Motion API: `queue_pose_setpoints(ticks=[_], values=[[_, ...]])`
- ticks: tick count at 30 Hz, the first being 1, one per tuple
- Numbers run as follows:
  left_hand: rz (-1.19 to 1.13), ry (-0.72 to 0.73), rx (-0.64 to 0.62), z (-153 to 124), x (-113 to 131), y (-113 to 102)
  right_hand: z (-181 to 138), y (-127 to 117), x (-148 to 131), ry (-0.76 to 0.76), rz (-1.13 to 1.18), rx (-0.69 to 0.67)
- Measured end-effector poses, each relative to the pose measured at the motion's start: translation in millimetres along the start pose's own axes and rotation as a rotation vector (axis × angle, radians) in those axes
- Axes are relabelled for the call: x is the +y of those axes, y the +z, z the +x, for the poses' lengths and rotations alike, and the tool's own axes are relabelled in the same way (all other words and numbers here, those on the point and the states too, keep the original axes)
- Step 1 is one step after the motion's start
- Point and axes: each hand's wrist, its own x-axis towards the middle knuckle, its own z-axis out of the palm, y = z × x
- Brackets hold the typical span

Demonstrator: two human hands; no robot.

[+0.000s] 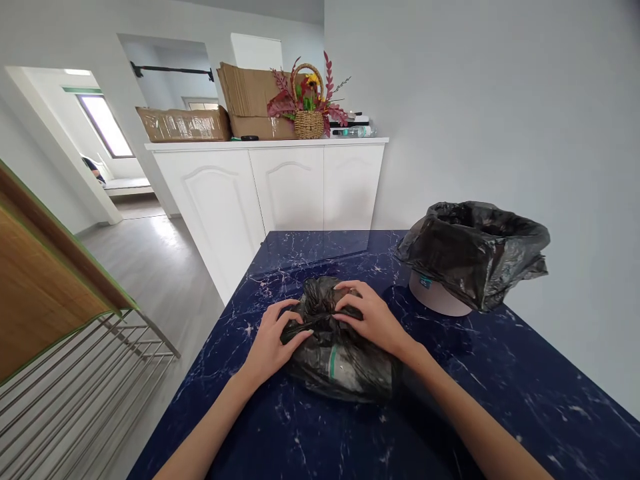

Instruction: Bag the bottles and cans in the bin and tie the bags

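Observation:
A filled black garbage bag (345, 370) lies on the dark blue marbled table (300, 440), its thin plastic showing something white with a green stripe inside. Its top is gathered into a bunch between my hands. From the left, my left hand (275, 337) curls its fingers into the gathered plastic, thumb pointing inward. On the other side, my right hand (367, 317) pinches the bunched top with bent fingers. Whether the top is knotted I cannot make out. Behind my right hand stands a pale trash can (435, 300) with a black liner (455, 250) folded over its rim.
Beyond the table is a white cabinet (295, 183) carrying cardboard boxes (185, 125), a flower basket (309, 125) and a plastic bottle (357, 132). A metal rack (100, 393) stands on the floor at left. The grey wall (500, 113) borders the table's right side.

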Motion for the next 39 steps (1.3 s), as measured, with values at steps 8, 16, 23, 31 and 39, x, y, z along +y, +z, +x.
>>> queue_pose_setpoints(ticks=[8, 16, 23, 31, 39], values=[[-0.048, -0.093, 0.233, 7.4, 1.5, 1.4, -8.0, -13.1, 32.2, 0.244, 0.287, 0.401], [-0.107, -0.367, 0.357, 2.7, -10.1, 4.5, -14.1, -13.9, 65.6, 0.407, 0.251, 0.510], [-0.104, -0.336, 0.284, 10.4, 12.7, 3.6, -11.7, -15.8, -5.1, 0.039, -0.204, 0.340], [-0.065, -0.227, 0.268, 1.0, 33.3, -23.1, -7.8, -13.2, -37.9, -0.304, -0.437, -0.143], [0.183, 0.131, 0.278, -38.4, 56.9, -61.6, -43.2, -30.8, -91.7, -0.454, -0.421, -0.280]])
